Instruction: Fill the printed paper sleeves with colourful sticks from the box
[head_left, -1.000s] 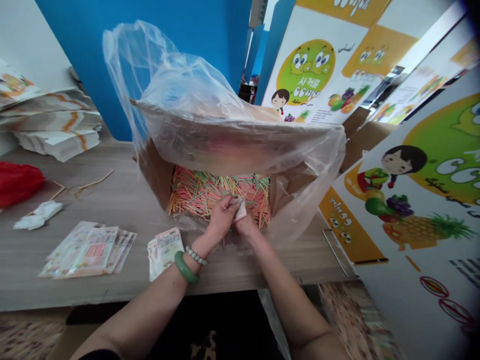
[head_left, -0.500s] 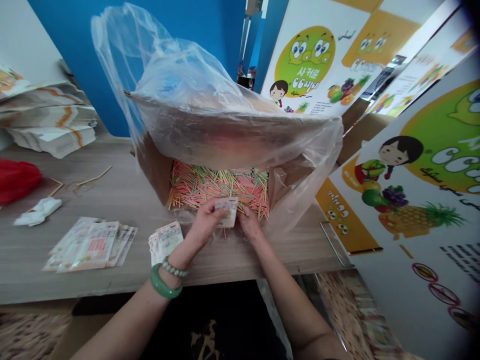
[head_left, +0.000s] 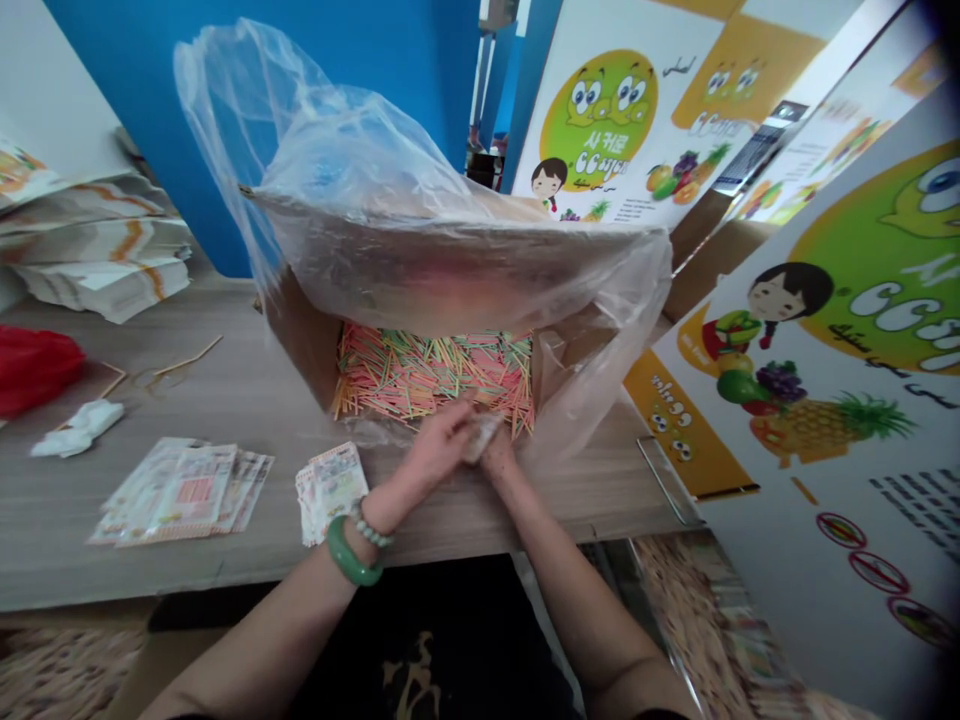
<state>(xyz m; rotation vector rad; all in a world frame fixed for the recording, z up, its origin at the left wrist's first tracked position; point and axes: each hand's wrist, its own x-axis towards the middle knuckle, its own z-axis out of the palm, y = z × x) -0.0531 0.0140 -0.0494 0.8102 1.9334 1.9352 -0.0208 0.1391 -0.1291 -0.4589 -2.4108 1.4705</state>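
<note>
- The left hand (head_left: 441, 440) is narrowed, its fingers closed on the near side of a small packet (head_left: 484, 436); the packet sits between the two hands, at the near edge of the box.
- The right hand (head_left: 498, 458) is just beside it, fingertips at the packet's far side; they are partly hidden and blurred, so I cannot tell whether they grip it. Two hands at one packet probably steady something so light and limp.
- Just beyond both hands, the box (head_left: 296, 345) has its mouth toward the person, likely so that the coloured sticks (head_left: 431, 375) lie within short reach.
- The clear liner (head_left: 360, 130) drapes over the far wall and sides, presumably keeping the sticks off bare cardboard.
- Near the left hand, on its outer side, lies a small stack of packets (head_left: 336, 485), perhaps kept close for easy taking; farther out, a wider pile of packets (head_left: 191, 490) fans flat, apart from that stack.
- The sticks are thin, straight and matt, in pink, green and yellow, tangled at all angles.
- The liner is thin, wrinkled and glossy; the box is plain brown card.
- The packet looks pale, flat and flexible.
- Under the forearms, the table (head_left: 247, 400) has a smooth wood-grain top.
</note>
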